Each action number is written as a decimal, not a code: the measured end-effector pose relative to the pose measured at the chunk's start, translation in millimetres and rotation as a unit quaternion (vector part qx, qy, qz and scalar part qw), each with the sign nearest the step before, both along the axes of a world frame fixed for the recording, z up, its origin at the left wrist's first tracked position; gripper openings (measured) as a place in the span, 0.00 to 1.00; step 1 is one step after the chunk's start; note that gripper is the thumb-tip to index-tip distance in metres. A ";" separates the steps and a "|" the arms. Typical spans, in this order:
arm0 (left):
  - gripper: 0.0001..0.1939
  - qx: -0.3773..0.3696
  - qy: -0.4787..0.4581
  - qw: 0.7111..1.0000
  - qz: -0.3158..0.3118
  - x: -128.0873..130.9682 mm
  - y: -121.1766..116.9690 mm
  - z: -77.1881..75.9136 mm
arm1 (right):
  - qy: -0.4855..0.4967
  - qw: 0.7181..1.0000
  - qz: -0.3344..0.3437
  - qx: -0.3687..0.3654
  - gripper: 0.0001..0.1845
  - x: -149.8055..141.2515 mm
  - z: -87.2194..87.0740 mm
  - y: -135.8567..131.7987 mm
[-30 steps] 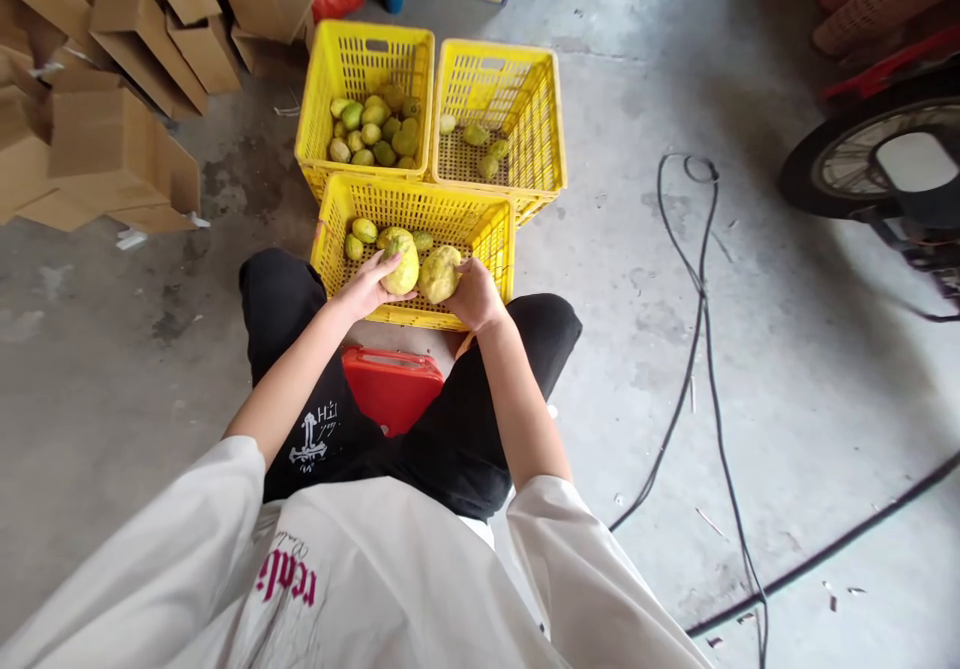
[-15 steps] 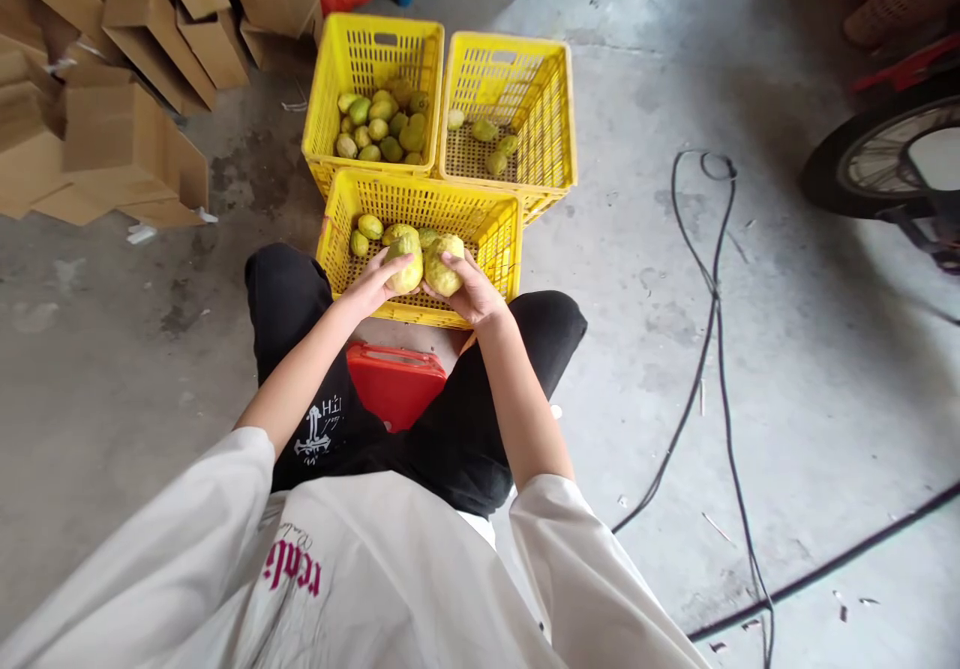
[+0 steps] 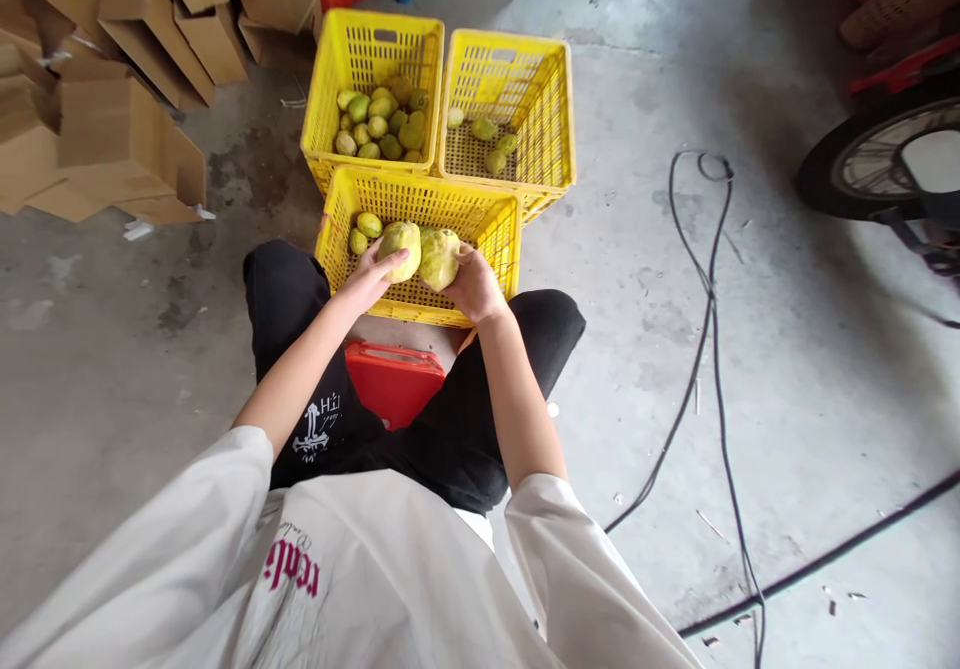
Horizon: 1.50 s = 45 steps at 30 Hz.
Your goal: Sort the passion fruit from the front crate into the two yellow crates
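Over the near yellow crate, my left hand [image 3: 373, 276] is closed around a smooth, yellow-green fruit [image 3: 401, 249], with the thumb along its side. My right hand [image 3: 475, 285] grips a second, lumpier yellow-green fruit [image 3: 439, 259] from the right. The two fruits are side by side, close together; whether they touch is hard to tell. Part of my fingers is hidden behind them. Below, in the near crate [image 3: 491, 214], two smaller green-yellow fruits [image 3: 363, 232] lie at the left. Another is partly covered by the held ones.
Behind stand two more yellow crates: the left one [image 3: 307, 129] holds several fruits, the right one [image 3: 564, 114] a few. Cardboard boxes [image 3: 112, 139] are piled at the left. A red plastic object [image 3: 394, 384] is between my knees. Black cable [image 3: 709, 299] and a wheel [image 3: 885, 154] are at the right.
Both held fruits have turned in my hands and shifted slightly left. My right thumb has moved from the fruit's front toward its right side.
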<state>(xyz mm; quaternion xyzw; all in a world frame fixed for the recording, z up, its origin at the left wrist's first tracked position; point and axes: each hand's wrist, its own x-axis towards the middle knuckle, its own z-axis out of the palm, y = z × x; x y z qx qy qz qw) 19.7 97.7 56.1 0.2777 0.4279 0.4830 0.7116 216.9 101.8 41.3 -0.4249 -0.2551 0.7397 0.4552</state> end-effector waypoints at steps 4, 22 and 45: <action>0.45 -0.011 -0.020 1.000 -0.003 -2.4 1.2 -6.5 | -0.017 1.000 -0.013 0.003 0.18 -0.7 -1.7 -3.9; 0.26 -0.032 0.022 0.999 -0.019 2.8 -2.4 10.5 | -0.001 0.999 -0.052 0.000 0.29 -6.1 -7.9 -4.7; 0.22 -0.054 -0.002 0.998 0.013 4.3 -0.8 7.8 | 0.042 0.997 -0.055 -0.031 0.21 -5.3 -9.4 -6.2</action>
